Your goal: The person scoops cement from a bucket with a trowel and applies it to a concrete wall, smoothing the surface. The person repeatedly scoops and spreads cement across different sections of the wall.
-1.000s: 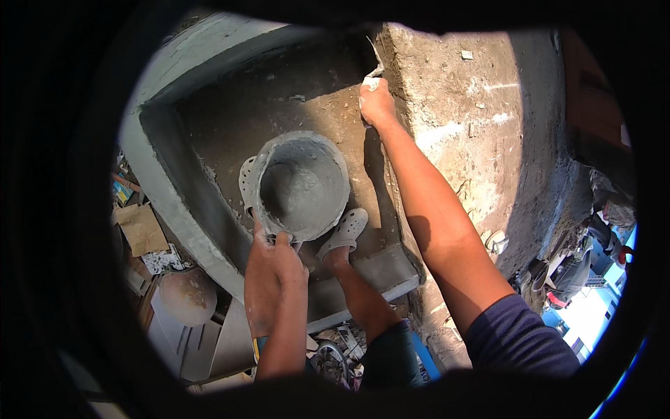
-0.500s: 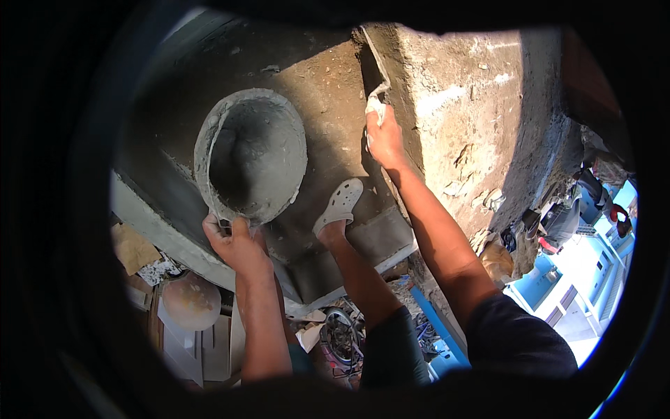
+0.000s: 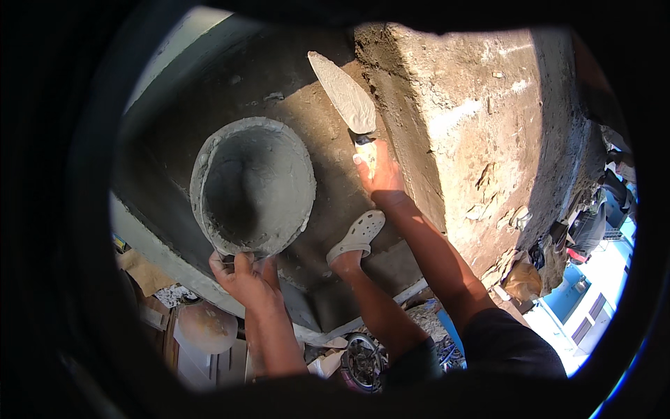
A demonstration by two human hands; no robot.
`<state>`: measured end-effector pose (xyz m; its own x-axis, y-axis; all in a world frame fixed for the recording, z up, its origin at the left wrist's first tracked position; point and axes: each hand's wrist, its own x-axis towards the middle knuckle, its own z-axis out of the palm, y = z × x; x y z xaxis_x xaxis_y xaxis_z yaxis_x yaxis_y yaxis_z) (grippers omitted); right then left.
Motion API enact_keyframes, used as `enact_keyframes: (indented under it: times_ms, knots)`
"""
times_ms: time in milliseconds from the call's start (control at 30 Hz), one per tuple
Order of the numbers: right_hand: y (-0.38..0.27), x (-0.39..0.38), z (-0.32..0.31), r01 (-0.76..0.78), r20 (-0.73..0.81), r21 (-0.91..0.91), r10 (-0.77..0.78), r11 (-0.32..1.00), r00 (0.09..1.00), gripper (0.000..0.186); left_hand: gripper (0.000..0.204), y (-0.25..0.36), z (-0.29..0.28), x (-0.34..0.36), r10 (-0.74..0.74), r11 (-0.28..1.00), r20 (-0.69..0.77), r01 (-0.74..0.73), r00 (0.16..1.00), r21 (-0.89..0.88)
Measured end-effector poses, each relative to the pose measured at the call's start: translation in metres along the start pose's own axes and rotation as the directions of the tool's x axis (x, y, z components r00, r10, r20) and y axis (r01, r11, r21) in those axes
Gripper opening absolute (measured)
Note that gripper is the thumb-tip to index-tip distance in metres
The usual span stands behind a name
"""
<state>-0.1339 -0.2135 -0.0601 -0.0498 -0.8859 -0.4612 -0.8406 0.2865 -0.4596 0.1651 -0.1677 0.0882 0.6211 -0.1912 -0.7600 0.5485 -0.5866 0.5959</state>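
Observation:
My left hand (image 3: 248, 281) grips the near rim of a cement-crusted bucket (image 3: 308, 178), its thumb over the edge. Grey wet mortar coats the inside of the bucket, and shadow darkens the bottom. To the right, my right hand (image 3: 380, 170) is closed round the handle of a trowel (image 3: 345, 96). The pointed blade shows its broad face, smeared with mortar, and aims toward the far left. The trowel is apart from both the bucket and the rough wall (image 3: 481, 140) beside it.
My foot in a pale clog (image 3: 357, 236) stands on the cement ledge (image 3: 293, 251), right of the bucket. Past the ledge's near edge, lower down, are a wheel (image 3: 361, 362), a round translucent lid-like thing (image 3: 207, 327) and boards. Clutter and blue-white structures lie at far right.
My right hand has drawn the trowel back from beside the wall and turned its blade face into view. In the picture, the bucket sits slightly lower, with my left hand still on its rim.

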Motion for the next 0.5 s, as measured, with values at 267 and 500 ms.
enact_keyframes:
  times_ms: [267,500]
  knots:
    - [-0.012,0.045,0.03,0.06,-0.054,0.288,-0.046,0.956,0.997,0.043,0.039,-0.005,0.005,-0.004,0.135,0.989,0.021,-0.136,0.991,0.06]
    - [0.031,0.071,0.041,-0.229,-0.079,0.244,0.255,0.942,0.964,0.045,0.042,-0.008,-0.004,0.006,0.096,0.991,0.054,-0.101,0.994,0.086]
